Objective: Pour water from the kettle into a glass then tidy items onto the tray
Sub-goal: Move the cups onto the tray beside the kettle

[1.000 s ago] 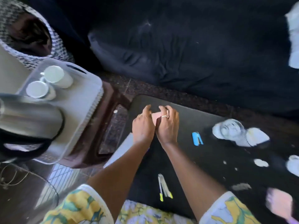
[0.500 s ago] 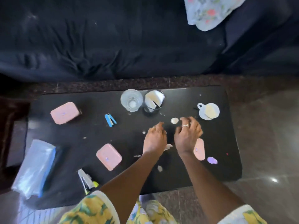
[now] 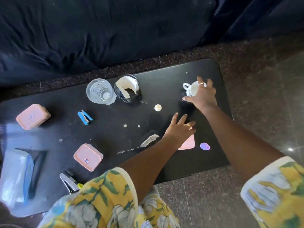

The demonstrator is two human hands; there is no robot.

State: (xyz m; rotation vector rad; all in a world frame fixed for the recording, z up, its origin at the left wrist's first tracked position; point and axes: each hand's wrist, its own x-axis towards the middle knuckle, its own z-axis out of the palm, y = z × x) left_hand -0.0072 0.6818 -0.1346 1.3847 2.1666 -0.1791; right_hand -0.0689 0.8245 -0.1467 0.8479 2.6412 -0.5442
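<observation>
On the black table [image 3: 148, 162], my right hand [image 3: 201, 96] grips a small white cup [image 3: 192, 88] at the far right, thumb and fingers wrapped round its rim. My left hand [image 3: 180, 129] hovers open, fingers spread, just above a pink box [image 3: 187, 144] it partly hides. A clear empty glass [image 3: 100, 93] stands at the back middle. Beside it is a dark cup [image 3: 127, 91] holding white broken pieces. The kettle and the tray are out of view.
Two more pink boxes [image 3: 32, 116] [image 3: 88, 157] lie on the left half. A blue stapler [image 3: 84, 117], a silver stapler [image 3: 69, 181], a tissue pack [image 3: 17, 176], a small white cap [image 3: 158, 107], a purple disc [image 3: 204, 146] and crumbs are scattered. A dark sofa [image 3: 98, 30] borders the far side.
The view swung right from the kettle and tray to the table. My right hand reached out to the white cup and took hold of it; my left hand moved right above the pink box.
</observation>
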